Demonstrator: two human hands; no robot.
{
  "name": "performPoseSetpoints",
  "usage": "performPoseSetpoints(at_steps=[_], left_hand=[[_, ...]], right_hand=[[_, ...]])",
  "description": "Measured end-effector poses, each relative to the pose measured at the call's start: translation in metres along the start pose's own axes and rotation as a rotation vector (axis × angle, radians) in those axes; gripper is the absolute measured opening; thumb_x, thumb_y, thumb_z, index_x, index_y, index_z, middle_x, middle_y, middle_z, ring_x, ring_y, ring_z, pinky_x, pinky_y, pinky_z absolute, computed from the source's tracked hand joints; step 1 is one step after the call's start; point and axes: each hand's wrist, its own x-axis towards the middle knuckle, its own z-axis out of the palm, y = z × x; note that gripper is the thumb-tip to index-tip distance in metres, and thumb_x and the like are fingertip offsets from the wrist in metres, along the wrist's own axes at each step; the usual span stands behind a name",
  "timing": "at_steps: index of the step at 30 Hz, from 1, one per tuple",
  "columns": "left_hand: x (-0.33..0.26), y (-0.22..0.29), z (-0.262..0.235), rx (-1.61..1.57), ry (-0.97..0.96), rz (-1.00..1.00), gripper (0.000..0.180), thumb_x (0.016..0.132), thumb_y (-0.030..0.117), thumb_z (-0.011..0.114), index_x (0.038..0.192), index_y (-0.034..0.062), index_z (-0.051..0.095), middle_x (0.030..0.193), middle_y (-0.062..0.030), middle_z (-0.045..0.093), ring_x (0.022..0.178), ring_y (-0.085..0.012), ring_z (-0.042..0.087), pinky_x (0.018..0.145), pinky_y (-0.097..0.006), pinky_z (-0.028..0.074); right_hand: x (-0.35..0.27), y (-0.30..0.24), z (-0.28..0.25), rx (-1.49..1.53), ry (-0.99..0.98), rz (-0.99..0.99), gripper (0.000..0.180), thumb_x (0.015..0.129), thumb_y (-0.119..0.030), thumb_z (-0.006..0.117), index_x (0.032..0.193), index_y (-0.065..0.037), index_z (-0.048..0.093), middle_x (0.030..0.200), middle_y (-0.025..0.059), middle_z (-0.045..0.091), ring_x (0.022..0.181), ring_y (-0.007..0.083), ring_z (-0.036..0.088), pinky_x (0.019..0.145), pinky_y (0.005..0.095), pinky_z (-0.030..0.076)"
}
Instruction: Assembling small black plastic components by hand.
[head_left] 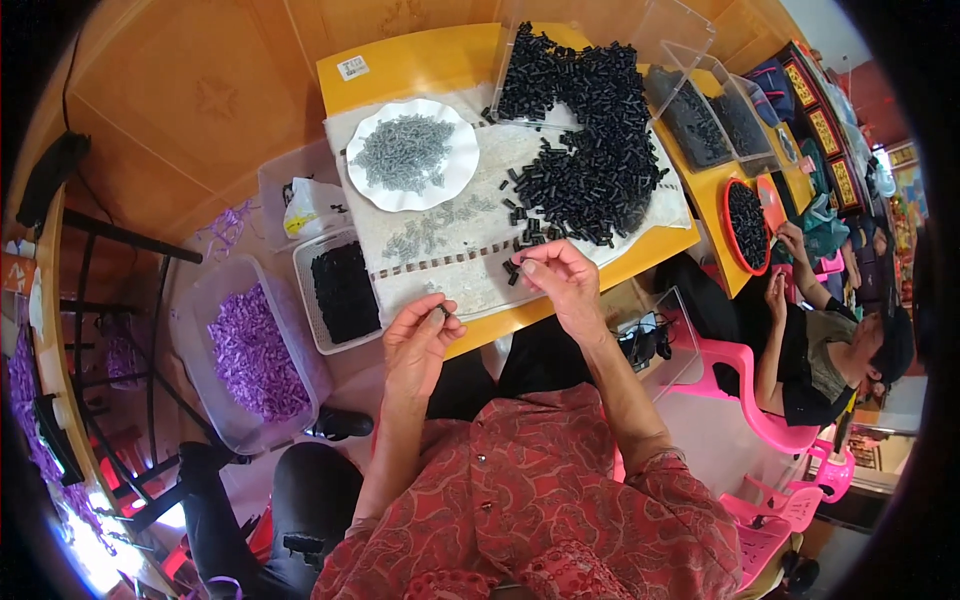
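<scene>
My left hand [417, 345] is held just off the table's front edge, thumb and fingers pinched on a small dark piece [443, 312]. Its exact kind is too small to tell. To the right, my right hand [565, 287] is closed in a pinch above the cloth, its fingertips beside a few loose short black tubes [513, 270]. Whether one of these is in its fingers I cannot make out. A large heap of black tubes [590, 185] spreads across the cloth [480, 230] beyond it. Small clear-grey pieces [415, 238] lie scattered on the cloth, with more heaped on a white scalloped plate [463, 165].
A clear bin [505, 80] lies tipped toward the heap. On the left stand a white basket [310, 300] of black pieces and a tub [200, 370] of purple pieces. At right, another person [800, 330] works beside a red-orange bowl [733, 225] near a pink chair [740, 375].
</scene>
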Motion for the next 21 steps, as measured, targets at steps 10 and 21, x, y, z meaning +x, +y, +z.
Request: performPoseSetpoints(at_steps=[10,21], left_hand=[[0.000,0.000,0.000,0.013,-0.003,-0.010,0.023,0.091,0.002,0.056,0.113,-0.0001,0.060,0.102,-0.0136,0.065,0.083,-0.0164,0.062,0.078,-0.034,0.054],[0.001,0.000,-0.001,0.024,0.012,-0.016,0.023,0.091,0.003,0.057,0.113,-0.0003,0.060,0.103,-0.0138,0.065,0.082,-0.0168,0.063,0.077,-0.034,0.055]], right_hand=[[-0.015,0.017,0.019,0.053,-0.066,0.044,0.009,0.090,-0.004,0.059,0.099,-0.003,0.057,0.095,0.0081,0.067,0.071,0.0073,0.059,0.063,0.0201,0.048],[-0.021,0.023,0.026,-0.038,-0.077,0.043,0.017,0.087,-0.006,0.066,0.103,-0.003,0.062,0.079,-0.0022,0.059,0.068,0.0031,0.054,0.060,0.0172,0.043]])
